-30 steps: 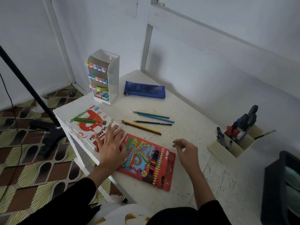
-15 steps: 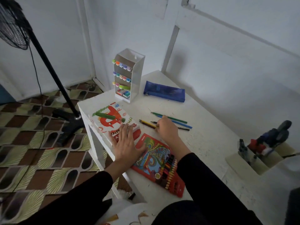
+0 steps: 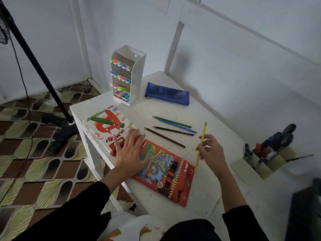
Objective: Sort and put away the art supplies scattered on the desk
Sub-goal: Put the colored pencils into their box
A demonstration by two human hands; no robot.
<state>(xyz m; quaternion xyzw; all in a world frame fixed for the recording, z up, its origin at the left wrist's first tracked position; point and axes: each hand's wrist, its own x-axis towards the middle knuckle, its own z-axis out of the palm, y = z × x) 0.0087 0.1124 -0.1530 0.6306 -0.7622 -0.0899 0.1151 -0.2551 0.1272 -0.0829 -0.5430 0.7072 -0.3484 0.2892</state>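
On the white desk (image 3: 205, 193), the red coloured-pencil box (image 3: 166, 173) lies at the near edge, touching the oil pastels box (image 3: 107, 126). The left hand (image 3: 130, 153) rests flat across both, fingers straight and spread. The right hand (image 3: 211, 152), fingers curled, pinches a yellow pencil (image 3: 204, 130) lifted tip-up just right of the red box, near four loose pencils (image 3: 173, 130) lying farther back.

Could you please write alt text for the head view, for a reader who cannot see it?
A right hand holds a yellow pencil above a white desk; the left hand rests flat on an oil pastels box and red pencil box.
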